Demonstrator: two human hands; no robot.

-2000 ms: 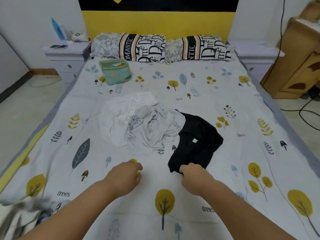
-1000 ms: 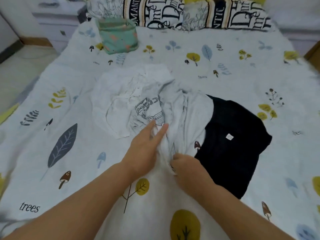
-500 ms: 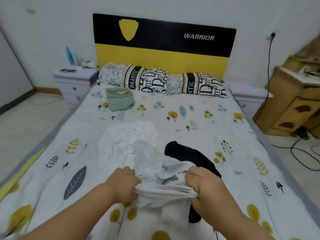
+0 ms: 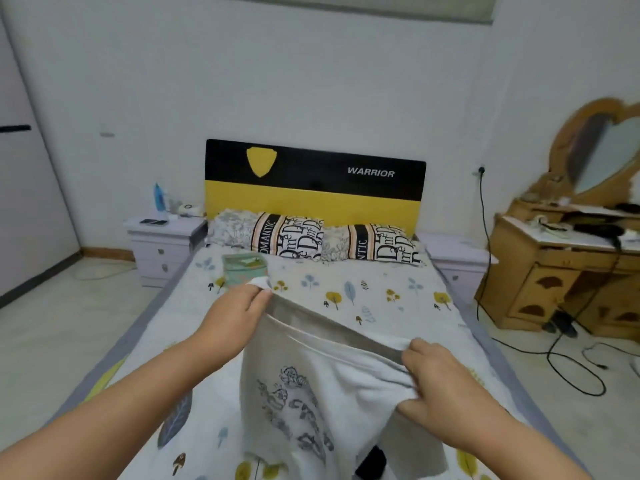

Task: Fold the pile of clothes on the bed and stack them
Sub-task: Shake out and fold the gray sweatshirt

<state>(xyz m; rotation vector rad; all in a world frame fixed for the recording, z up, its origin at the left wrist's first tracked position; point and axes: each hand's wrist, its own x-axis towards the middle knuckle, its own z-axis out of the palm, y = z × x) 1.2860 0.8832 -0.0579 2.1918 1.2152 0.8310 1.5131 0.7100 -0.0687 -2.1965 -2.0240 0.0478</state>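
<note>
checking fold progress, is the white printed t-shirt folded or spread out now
Spread out, not folded: the white printed t-shirt hangs open above the bed, its hem stretched between the left hand and right hand.

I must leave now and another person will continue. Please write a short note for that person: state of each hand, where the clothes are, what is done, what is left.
Left hand: grips one end of the white printed shirt at its hem, raised above the bed.
Right hand: grips the other end of the hem, lower and nearer.
The shirt hangs spread between both hands, print toward the camera.
Black garment: only a small part shows under the shirt, on the bed.
Done: no folded stack in view.
Left: lay the shirt flat, fold it, fold the other clothes, stack them.
</note>
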